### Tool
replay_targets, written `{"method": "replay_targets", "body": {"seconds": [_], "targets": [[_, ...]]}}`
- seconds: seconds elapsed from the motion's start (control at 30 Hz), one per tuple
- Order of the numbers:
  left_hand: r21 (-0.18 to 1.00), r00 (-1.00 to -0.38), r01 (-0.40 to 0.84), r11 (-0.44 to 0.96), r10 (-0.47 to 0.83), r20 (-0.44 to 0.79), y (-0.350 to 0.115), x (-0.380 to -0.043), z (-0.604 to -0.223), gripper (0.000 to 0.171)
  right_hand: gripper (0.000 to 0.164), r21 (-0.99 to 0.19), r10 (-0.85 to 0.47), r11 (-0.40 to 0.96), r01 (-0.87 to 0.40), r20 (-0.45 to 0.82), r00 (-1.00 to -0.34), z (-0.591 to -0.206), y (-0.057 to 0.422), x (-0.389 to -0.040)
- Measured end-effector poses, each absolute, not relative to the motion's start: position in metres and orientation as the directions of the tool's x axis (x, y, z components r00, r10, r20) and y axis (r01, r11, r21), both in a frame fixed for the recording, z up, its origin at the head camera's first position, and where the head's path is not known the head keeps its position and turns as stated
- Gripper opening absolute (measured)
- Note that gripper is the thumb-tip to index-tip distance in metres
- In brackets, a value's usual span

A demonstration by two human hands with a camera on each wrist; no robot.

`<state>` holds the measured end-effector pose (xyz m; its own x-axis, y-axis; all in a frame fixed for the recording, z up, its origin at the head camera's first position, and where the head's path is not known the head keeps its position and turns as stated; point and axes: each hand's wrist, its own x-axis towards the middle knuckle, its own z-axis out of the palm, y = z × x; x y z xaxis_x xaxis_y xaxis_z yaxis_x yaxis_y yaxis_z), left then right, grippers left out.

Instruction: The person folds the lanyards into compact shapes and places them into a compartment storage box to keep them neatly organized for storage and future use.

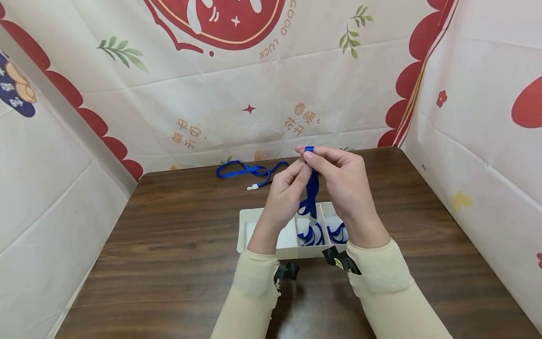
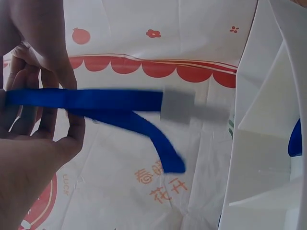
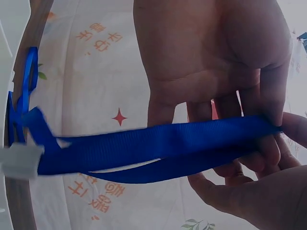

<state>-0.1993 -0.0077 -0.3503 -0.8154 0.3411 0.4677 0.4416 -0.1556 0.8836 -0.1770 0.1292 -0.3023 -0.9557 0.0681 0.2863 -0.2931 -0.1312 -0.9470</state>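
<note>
A folded blue lanyard [image 1: 312,188] hangs from both hands over a white divided tray [image 1: 292,253]. The left hand [image 1: 284,195] pinches it between thumb and fingers just below the top. Higher up, the right hand [image 1: 350,186] has its thumb and index finger on the top bend. In the left wrist view a blurred white clip [image 2: 177,105] sits at the lanyard's free end, beside a loose strap part. The right wrist view shows the strap folded in layers, running from the fingertips to the clip. Coiled blue lanyards [image 1: 312,234] lie in the tray's middle compartment.
More blue coils [image 1: 337,232] lie in the tray's right compartment. Behind the tray, another blue lanyard [image 1: 235,174] with a white clip [image 1: 252,187] is spread on the dark wooden table [image 1: 169,235]. Printed cloth [image 1: 237,113] hangs along the back and both sides.
</note>
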Motion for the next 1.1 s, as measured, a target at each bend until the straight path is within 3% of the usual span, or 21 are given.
{"method": "replay_targets", "body": {"seconds": [0.83, 1.1], "targets": [[0.884, -0.817, 0.462, -0.066, 0.354, 0.454, -0.008, -0.208, -0.359, 0.026, 0.026, -0.95, 0.064, -0.133, -0.282, 0.276, -0.959, -0.293, 0.131, -0.179], [0.88, -0.818, 0.475, -0.022, 0.359, 0.45, -0.008, -0.21, -0.367, 0.026, 0.017, -0.971, 0.071, -0.14, -0.194, 0.185, -0.98, -0.289, 0.132, -0.182]]}}
